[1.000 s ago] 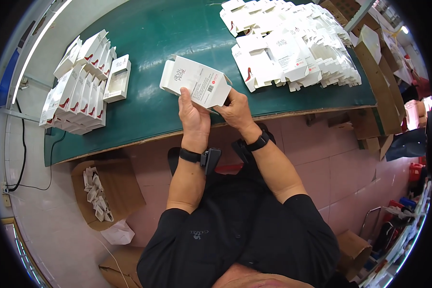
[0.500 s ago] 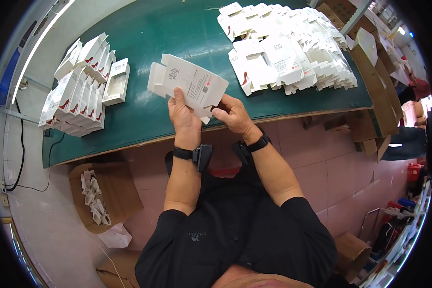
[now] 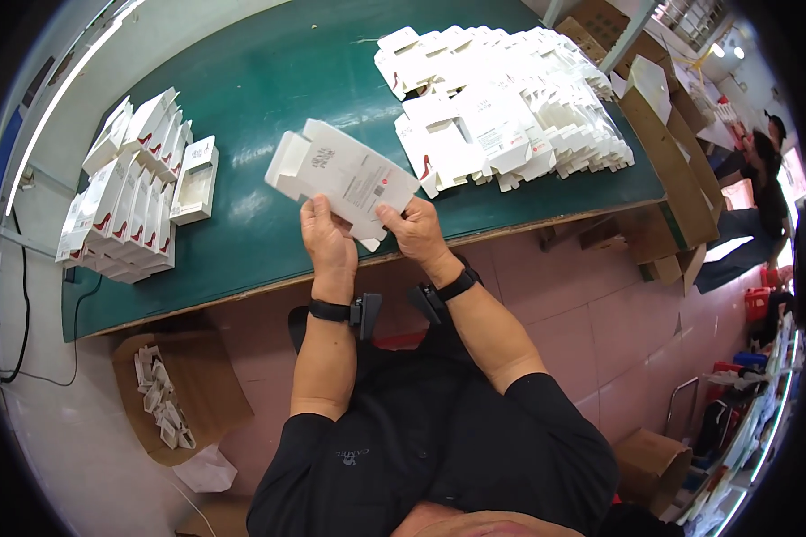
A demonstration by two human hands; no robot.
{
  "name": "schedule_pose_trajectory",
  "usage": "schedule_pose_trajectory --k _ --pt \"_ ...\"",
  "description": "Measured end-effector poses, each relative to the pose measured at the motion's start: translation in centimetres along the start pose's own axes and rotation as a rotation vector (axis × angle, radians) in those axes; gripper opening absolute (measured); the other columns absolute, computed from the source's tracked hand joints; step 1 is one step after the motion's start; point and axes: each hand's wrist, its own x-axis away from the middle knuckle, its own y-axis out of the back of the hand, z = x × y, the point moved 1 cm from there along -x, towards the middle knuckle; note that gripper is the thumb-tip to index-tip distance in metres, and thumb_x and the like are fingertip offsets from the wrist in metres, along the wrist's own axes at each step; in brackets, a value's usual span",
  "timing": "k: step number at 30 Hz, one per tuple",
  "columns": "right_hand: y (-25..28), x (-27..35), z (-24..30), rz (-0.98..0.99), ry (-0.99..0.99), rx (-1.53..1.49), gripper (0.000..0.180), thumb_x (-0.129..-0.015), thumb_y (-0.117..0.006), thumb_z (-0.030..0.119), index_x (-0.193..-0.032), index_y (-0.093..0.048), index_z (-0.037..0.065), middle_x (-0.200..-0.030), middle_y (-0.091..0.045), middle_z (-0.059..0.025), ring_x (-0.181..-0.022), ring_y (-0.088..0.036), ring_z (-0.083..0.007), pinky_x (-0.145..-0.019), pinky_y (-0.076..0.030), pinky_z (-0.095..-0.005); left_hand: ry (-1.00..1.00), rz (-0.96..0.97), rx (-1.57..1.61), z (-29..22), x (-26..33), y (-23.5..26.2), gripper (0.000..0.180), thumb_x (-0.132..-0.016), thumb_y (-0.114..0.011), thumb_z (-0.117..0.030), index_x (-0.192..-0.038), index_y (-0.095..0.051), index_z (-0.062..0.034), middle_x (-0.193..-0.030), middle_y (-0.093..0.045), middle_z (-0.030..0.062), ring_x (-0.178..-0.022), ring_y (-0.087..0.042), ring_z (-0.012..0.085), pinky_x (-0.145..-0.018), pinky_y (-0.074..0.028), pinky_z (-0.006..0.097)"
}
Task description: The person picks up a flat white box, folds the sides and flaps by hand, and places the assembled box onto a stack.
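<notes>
Between my two hands is a white cardboard box [image 3: 345,174], partly flattened, its end flaps sticking out and its printed back facing up. My left hand [image 3: 329,234] grips its near left edge, thumb on top. With thumb and fingers, my right hand [image 3: 414,230] pinches the near right corner. The box is tilted above the front edge of the green table [image 3: 260,246]. At the table's left stand folded white boxes [image 3: 121,201] with red shoe prints, stacked in rows. One open box [image 3: 194,181] with a window stands beside them.
A large heap of flat white box blanks [image 3: 510,107] covers the table's right part. Brown cartons [image 3: 667,152] stand beyond its right end. On the floor at left, an open carton [image 3: 201,394] holds white pieces. Another carton [image 3: 651,465] is at lower right; people stand far right.
The whole view has shifted a little. My right thumb has moved onto the box's upper face, and my left thumb has slid toward its near edge. Both hands keep hold of the box.
</notes>
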Motion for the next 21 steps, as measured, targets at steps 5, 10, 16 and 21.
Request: schedule_pose_trajectory --k 5,10,16,21 --pt "1.8 0.1 0.3 -0.103 -0.042 -0.021 0.021 -0.101 -0.066 0.010 -0.114 -0.072 -0.005 -0.103 -0.075 -0.0050 -0.087 -0.065 -0.0088 -0.077 -0.053 -0.0251 0.051 0.111 -0.154 0.3 0.4 0.1 0.045 -0.106 -0.059 -0.013 -0.144 -0.038 -0.0013 -0.127 -0.060 0.0131 -0.109 -0.064 0.0195 -0.094 -0.055 0.032" --pt "3.4 0.2 0.8 -0.238 -0.019 0.006 0.018 -0.101 -0.066 0.010 -0.111 -0.073 -0.005 -0.102 -0.075 -0.0052 -0.086 -0.064 -0.0084 -0.076 -0.053 -0.0249 -0.057 0.159 -0.373 0.4 1.3 -0.8 0.053 -0.103 -0.064 -0.011 -0.148 -0.038 -0.0015 -0.127 -0.061 0.0126 -0.106 -0.064 0.0176 -0.094 -0.054 0.030" --pt "5.6 0.7 2.6 -0.368 0.044 0.059 0.017 -0.102 -0.066 0.010 -0.112 -0.073 -0.003 -0.100 -0.075 -0.0036 -0.083 -0.063 -0.0087 -0.074 -0.053 -0.0266 -0.134 0.295 -0.521 0.9 1.3 -0.7 0.047 -0.101 -0.069 -0.011 -0.142 -0.050 -0.0006 -0.126 -0.063 0.0110 -0.107 -0.062 0.0147 -0.096 -0.053 0.028" --pt "8.0 -0.5 7.0 -0.529 0.390 0.717 0.019 -0.097 -0.067 0.006 -0.115 -0.075 0.004 -0.102 -0.072 -0.0056 -0.088 -0.065 -0.0181 -0.076 -0.052 -0.0315 -0.090 0.360 -0.545 0.9 1.6 -1.0 0.040 -0.102 -0.066 -0.010 -0.139 -0.053 -0.0011 -0.128 -0.062 0.0096 -0.113 -0.062 0.0150 -0.102 -0.051 0.028"
